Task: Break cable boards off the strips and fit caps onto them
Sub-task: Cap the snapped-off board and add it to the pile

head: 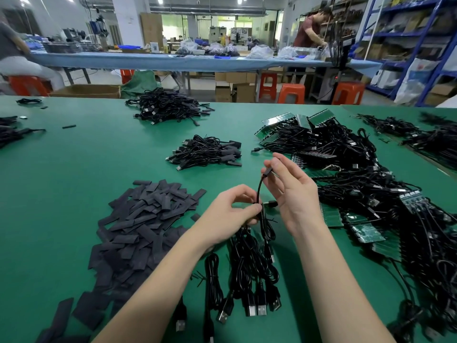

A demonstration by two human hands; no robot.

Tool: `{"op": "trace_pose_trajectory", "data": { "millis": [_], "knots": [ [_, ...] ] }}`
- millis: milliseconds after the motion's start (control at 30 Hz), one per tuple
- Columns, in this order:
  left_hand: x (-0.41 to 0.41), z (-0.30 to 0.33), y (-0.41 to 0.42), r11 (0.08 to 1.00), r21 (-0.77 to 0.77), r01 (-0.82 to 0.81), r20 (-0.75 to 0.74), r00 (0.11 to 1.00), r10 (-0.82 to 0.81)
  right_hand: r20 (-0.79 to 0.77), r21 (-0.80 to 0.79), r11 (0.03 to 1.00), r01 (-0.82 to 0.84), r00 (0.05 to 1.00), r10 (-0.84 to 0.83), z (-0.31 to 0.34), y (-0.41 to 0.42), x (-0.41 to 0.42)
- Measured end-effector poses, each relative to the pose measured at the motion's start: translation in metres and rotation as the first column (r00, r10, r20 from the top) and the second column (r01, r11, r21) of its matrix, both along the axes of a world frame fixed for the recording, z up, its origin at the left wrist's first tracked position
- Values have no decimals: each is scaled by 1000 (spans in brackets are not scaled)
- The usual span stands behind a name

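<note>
The left hand grips a bundle of thin black USB cables near its top, fingers curled round it, so that the plug ends hang down onto the green desk and stay gathered. The right hand pinches the small black connector end of one cable between thumb and forefinger, the remaining fingers extended; this lifts the single lead clear of the bundle (probably to present its end for capping, though whether a board is attached there cannot be told).

The loose heap of flat dark-grey sleeve caps lies just left of the left forearm, within easy reach of that hand. The tangled stock of green circuit-board strips with black cables attached lies to the right, beside the right hand, so strips can be drawn from that side. Two piles of black cables sit farther back on the desk, apparently finished work set out of the way.
</note>
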State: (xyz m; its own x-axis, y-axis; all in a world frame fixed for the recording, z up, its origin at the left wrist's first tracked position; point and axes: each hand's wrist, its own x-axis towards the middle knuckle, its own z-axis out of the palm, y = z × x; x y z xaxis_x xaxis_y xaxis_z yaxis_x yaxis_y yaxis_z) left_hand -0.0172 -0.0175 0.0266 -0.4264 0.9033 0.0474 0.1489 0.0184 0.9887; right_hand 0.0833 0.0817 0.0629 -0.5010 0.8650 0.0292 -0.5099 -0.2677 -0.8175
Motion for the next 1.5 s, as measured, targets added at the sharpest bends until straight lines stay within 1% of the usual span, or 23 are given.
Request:
{"op": "trace_pose_trajectory", "data": {
  "millis": [100,167,200,267,300,333,367,400,433,467,533,567,600,633,700,733,800,867,1000,1100,1200,1300,1500],
  "knots": [
    [-2,7,7,1000,8,-25,83,996,24,21,-21,1000,14,1000,-13,-2,5,0],
    [-11,14,14,994,24,-107,157,982,102,60,-34,999,5,998,-3,-4,8,2],
    [-18,19,20,988,22,-155,167,975,149,89,-46,999,8,996,-4,-6,9,2],
    [-38,29,31,975,9,-222,103,970,220,151,-77,997,7,989,4,-9,11,3],
    [-51,35,38,970,-4,-244,25,969,244,178,-90,996,-6,984,22,-10,11,2],
    [-65,41,45,962,-24,-272,-98,958,268,200,-97,995,-27,979,46,-12,12,1],
    [-80,47,51,948,-52,-313,-268,919,289,218,-97,994,-52,973,72,-13,12,1],
    [-95,53,56,923,-84,-375,-453,839,300,234,-91,993,-77,967,96,-14,11,0],
    [-108,57,60,889,-109,-445,-609,737,295,249,-78,992,-100,961,117,-14,11,-1],
    [-119,58,62,854,-134,-502,-729,634,258,267,-63,990,-124,954,137,-15,10,-2],
    [-131,54,65,804,-188,-565,-896,433,94,303,-36,984,-174,937,177,-17,7,-4],
    [-134,49,65,793,-206,-573,-932,362,19,318,-27,980,-195,928,194,-18,6,-5],
    [-134,42,66,795,-214,-567,-945,326,-23,331,-20,976,-215,920,209,-19,5,-6],
    [-132,35,67,803,-224,-552,-943,331,-35,345,-13,973,-232,912,223,-20,4,-7],
    [-127,22,70,828,-257,-498,-921,386,-54,373,-1,965,-261,895,242,-21,2,-8],
    [-125,17,72,842,-273,-465,-915,397,-78,386,5,962,-272,888,249,-21,2,-9],
    [-121,11,75,862,-287,-418,-916,383,-119,410,19,957,-289,875,257,-23,0,-10],
    [-124,13,75,870,-279,-406,-918,378,-118,422,26,953,-303,867,264,-24,-1,-10],
    [-140,20,71,865,-316,-390,-917,361,-173,445,25,943,-332,848,287,-23,-4,-11],
    [-145,18,68,862,-345,-371,-906,371,-203,466,28,936,-350,833,297,-24,-6,-12],
    [-138,10,66,886,-300,-354,-900,413,-140,507,62,932,-358,815,279,-23,-6,-12],
    [-133,4,59,910,-233,-344,-871,491,-38,560,104,922,-372,788,254,-22,-4,-9],
    [-120,3,45,923,-191,-335,-790,610,58,638,200,915,-351,756,150,-22,-1,-4]
  ]
}}
